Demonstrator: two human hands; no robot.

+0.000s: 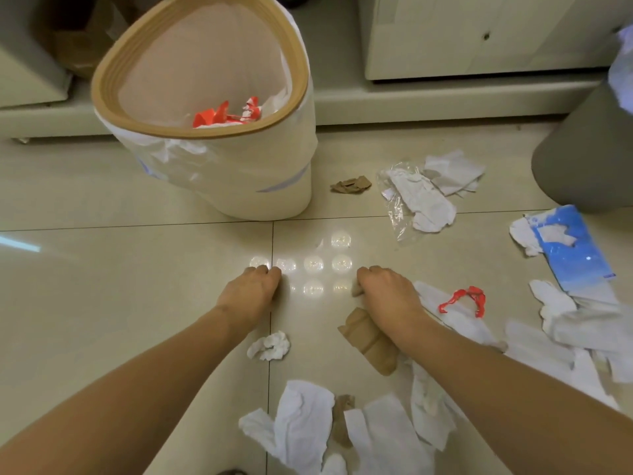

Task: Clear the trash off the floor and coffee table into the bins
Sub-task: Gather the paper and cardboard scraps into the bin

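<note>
I see 2 bins: white bin (236, 173), grey bin (582, 149) | left hand (251, 291) curled, holding nothing | right hand (387, 291) pinching 1 brown scrap (358, 290) | white tissues, 3 more brown scraps, 1 blue packet (572, 248) scattered on floor (102, 286)

White tissues (301, 423), brown cardboard (370, 341) litter floor; bin (219, 97) upright.

A single head-worn wide-angle camera looks forward and steeply down, close above the glossy beige tiled floor (137, 286), with both forearms reaching in from the bottom edge and a cream, wood-rimmed bin (239, 173) ahead.
</note>
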